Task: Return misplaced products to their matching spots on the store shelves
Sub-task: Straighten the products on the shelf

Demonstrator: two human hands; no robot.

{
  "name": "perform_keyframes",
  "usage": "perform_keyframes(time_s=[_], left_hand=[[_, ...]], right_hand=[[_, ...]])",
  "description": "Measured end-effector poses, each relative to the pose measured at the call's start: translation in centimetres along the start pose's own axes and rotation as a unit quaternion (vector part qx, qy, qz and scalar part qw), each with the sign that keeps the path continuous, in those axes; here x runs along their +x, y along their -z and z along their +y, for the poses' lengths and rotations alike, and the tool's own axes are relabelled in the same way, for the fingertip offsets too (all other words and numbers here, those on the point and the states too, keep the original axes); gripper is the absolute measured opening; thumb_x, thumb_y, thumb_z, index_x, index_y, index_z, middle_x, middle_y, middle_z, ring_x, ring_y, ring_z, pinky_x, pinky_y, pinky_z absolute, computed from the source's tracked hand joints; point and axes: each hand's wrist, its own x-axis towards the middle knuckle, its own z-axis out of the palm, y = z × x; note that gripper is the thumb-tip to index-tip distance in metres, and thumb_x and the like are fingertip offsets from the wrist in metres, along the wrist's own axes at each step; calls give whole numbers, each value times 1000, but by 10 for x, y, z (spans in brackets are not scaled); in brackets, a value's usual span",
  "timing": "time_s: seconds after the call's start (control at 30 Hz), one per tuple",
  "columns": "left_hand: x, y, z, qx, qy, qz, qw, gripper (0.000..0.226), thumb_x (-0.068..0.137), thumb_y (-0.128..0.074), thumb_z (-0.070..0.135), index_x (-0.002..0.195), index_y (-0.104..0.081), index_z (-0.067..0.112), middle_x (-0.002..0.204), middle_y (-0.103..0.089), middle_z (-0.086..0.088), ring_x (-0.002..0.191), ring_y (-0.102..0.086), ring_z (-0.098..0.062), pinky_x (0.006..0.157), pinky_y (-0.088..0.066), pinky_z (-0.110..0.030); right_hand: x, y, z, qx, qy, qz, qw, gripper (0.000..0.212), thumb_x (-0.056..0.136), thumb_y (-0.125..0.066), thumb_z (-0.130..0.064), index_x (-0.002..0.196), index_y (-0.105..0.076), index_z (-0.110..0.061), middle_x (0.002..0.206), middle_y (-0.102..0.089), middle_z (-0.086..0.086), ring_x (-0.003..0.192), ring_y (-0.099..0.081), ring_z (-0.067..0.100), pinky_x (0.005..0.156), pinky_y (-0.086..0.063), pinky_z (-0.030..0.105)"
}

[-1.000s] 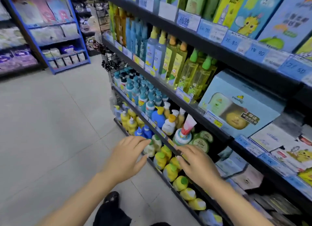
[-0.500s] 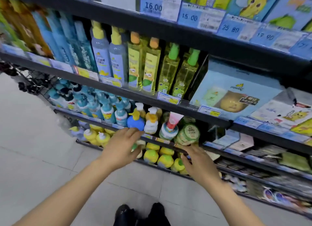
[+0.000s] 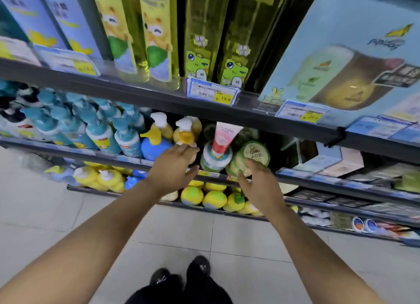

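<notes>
A pink and red tube (image 3: 223, 137) stands upright on a blue-white round jar (image 3: 216, 159) on the middle shelf, between white-capped yellow pump bottles (image 3: 187, 131) and a green-lidded tub (image 3: 255, 155). My left hand (image 3: 171, 171) reaches toward the shelf with straight fingers, its tips just left of the jar and holding nothing. My right hand (image 3: 259, 185) is spread below the green-lidded tub, fingertips touching or nearly touching its front; it holds nothing.
Teal pump bottles (image 3: 100, 131) fill the middle shelf's left. Yellow round bottles (image 3: 213, 198) line the shelf below. Tall yellow-green bottles (image 3: 204, 35) and a light blue box (image 3: 345, 54) stand on the shelf above. Grey floor tiles (image 3: 45, 213) and my black shoes (image 3: 179, 274) lie below.
The view has come much closer to the shelves. Both hands have risen from the lower shelf edge toward the jar and tub on the middle shelf.
</notes>
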Motion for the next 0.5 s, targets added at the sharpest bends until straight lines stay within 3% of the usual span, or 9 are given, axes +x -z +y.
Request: perform_keyframes(time_s=[0.13, 0.3, 0.43, 0.5], left_hand=[[36, -35, -8, -5, -10, 34, 999, 60, 84, -46, 42, 128, -55, 3, 95, -65, -18, 86, -62, -39, 66, -51, -39], [69, -60, -12, -20, -28, 91, 995, 70, 87, -43, 49, 142, -40, 4, 99, -67, -18, 90, -61, -35, 66, -48, -36], [78, -71, -10, -44, -30, 123, 991, 69, 85, -40, 50, 141, -40, 9, 106, -66, -15, 94, -60, -34, 67, -47, -35], [76, -72, -5, -79, -34, 126, 988, 68, 85, -39, 48, 138, -41, 6, 105, -66, -15, 97, -60, -34, 68, -51, -40]], right_hand=[[33, -28, 10, 22, 5, 31, 999, 48, 91, -57, -29, 134, -48, -9, 124, -60, 16, 113, -55, 32, 89, -45, 36], [71, -54, 9, -15, 59, 121, 991, 43, 88, -57, -33, 123, -55, -9, 100, -68, 13, 88, -63, 31, 66, -47, 32], [82, -64, 12, 26, 57, 157, 986, 42, 85, -61, -37, 115, -55, -9, 93, -66, 10, 82, -62, 27, 58, -38, 27], [84, -64, 13, 61, 54, 149, 985, 38, 85, -62, -36, 110, -54, -8, 94, -67, 7, 83, -64, 25, 58, -44, 29]])
